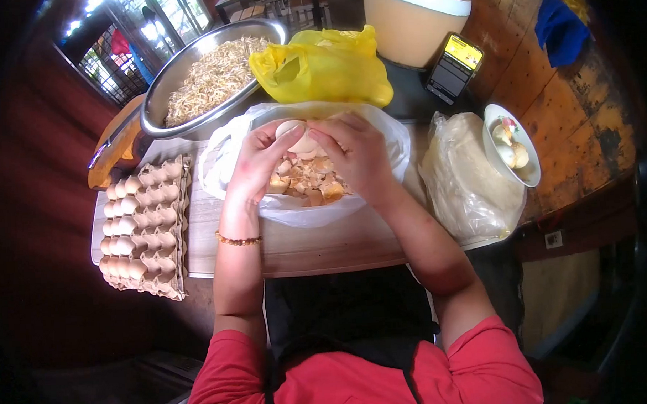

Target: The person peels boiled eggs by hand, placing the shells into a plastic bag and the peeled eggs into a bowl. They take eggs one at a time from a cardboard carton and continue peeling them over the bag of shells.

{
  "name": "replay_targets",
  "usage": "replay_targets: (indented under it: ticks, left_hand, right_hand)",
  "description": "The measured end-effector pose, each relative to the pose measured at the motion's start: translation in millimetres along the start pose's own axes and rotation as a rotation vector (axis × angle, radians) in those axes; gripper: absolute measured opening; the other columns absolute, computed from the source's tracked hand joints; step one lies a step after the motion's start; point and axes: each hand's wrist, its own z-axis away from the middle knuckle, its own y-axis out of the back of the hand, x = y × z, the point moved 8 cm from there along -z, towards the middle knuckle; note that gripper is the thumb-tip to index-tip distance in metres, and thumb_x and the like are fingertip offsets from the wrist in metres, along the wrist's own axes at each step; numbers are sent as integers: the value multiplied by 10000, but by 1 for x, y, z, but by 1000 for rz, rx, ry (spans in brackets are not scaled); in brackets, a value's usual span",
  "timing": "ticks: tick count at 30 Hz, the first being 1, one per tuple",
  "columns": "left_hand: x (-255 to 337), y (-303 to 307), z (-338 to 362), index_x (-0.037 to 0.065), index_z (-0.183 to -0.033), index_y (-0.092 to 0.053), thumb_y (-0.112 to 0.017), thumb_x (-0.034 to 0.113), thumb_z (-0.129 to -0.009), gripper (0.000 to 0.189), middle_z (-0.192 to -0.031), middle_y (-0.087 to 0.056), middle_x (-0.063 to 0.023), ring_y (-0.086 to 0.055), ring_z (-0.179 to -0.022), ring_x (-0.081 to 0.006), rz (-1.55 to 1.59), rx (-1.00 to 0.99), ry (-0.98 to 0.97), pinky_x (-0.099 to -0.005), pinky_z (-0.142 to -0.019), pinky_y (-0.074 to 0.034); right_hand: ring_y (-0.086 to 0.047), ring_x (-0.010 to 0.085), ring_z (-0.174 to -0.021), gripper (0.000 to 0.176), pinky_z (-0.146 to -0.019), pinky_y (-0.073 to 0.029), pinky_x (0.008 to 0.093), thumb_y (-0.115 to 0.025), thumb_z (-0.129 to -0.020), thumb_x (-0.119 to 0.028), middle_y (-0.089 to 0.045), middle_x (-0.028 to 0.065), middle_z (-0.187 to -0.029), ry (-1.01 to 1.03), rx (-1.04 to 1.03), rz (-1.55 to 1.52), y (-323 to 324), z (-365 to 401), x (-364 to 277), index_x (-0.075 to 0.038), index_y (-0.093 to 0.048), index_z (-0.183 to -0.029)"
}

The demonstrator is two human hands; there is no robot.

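Between my two hands is a pale egg (pixel 290 129), held above a white plastic bag (pixel 219 159). My left hand (pixel 254 158) has its thumb and fingers closed round the egg's left side. My right hand (pixel 359 149) bends over from the right, its thumb and fingertips meeting at the egg; whether the shell is cracked there, I cannot make out. Below the hands, broken eggshells (pixel 314 184) fill the open bag, some pieces brown and some pale. Part of the egg's far side is hidden by my fingers.
An egg carton (pixel 157 229) with several eggs stands at left. Behind are a metal basin (pixel 264 33) of bean sprouts, a yellow plastic bag (pixel 326 66) and a beige container (pixel 420 24). At right are a phone (pixel 453 69), a clear plastic bag (pixel 465 179) and a bowl (pixel 530 168).
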Motion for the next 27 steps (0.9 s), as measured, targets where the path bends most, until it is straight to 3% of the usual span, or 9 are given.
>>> replay_targets:
  ticks: [2,8,18,20,24,27]
  left_hand:
    - [-1,0,0,4,-1050,-661,-653,233,-893,278,-919,-683,-22,-605,-809,-55,-19,-2,8,-197,-681,-455]
    - [-2,-2,0,9,-1047,-665,-661,231,-886,275,-919,-681,-17,-601,-809,-53,-28,-13,10,-199,-684,-455]
    - [3,-4,1,16,-1104,-622,-668,213,-882,300,-943,-668,-6,-587,-814,-43,-52,-7,-8,-196,-682,-444]
    - [0,-2,2,18,-1130,-586,-680,178,-871,319,-949,-663,-5,-587,-815,-46,-10,-7,11,-197,-683,-442]
    - [2,-2,2,17,-1124,-577,-684,148,-863,311,-937,-662,-1,-589,-808,-51,7,-20,5,-196,-687,-443]
    - [5,-2,2,4,-1153,-553,-609,112,-909,272,-1004,-644,-31,-606,-826,-57,-40,-70,-31,-196,-683,-499]
  right_hand:
    - [-608,278,-817,132,-728,-495,390,-657,-803,-107,-617,79,-831,41,-8,142,-2,0,-6,-60,-633,-924]
    - [-592,252,-798,116,-687,-518,356,-633,-775,-75,-566,54,-799,141,-39,321,-7,2,-12,-79,-559,-864]
    - [-573,269,-797,141,-677,-513,361,-639,-775,-62,-529,81,-820,161,-21,302,-5,0,-14,-55,-536,-872]
    - [-549,334,-757,80,-666,-457,404,-610,-818,-5,-557,133,-813,111,18,195,-2,-1,-13,-29,-579,-888]
    - [-547,334,-755,85,-669,-456,406,-606,-818,2,-562,134,-818,105,31,204,-1,-1,-8,-30,-579,-892]
    - [-555,325,-785,90,-704,-484,408,-611,-806,-29,-534,119,-818,107,37,230,1,-2,-2,-41,-548,-868]
